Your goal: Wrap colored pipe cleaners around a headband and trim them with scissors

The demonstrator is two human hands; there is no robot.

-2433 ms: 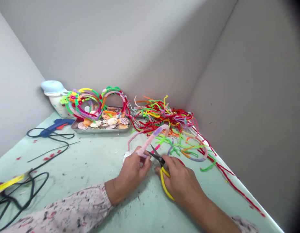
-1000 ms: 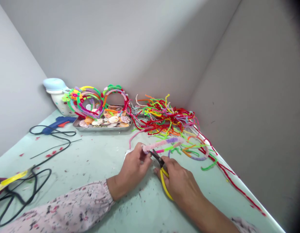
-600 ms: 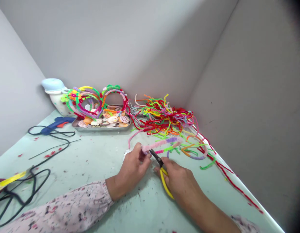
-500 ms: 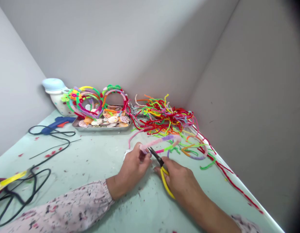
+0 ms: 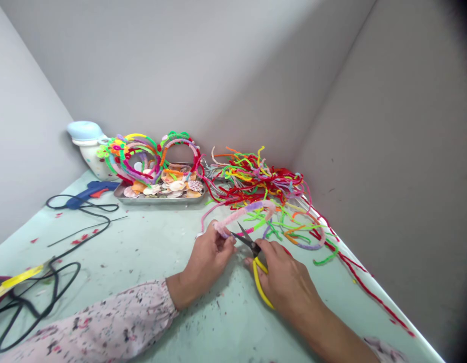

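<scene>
My left hand [image 5: 210,259] pinches one end of a fuzzy headband [image 5: 239,214] wrapped in pink, purple and green. The band arches up and to the right of the fingers. In my right hand [image 5: 282,275] are scissors with yellow handles [image 5: 260,287], my fingers wrapped round them. Their dark blades [image 5: 246,237] stand apart, with the tips close to the fingertips of my left hand, near the headband's end. What lies between the left fingertips is mostly hidden.
Behind are a metal tray [image 5: 161,200] of shells with decorated headbands [image 5: 137,156] on it, a white bottle [image 5: 93,156] and a heap of pipe cleaners [image 5: 256,176]. At left lie a blue glue gun [image 5: 90,192] and a black cord [image 5: 101,228]. Another hoop [image 5: 312,246] lies right.
The scissors' blades have spread wider, and my right hand has shifted slightly right. The headband has tilted a little up and to the left, still held in my left hand.
</scene>
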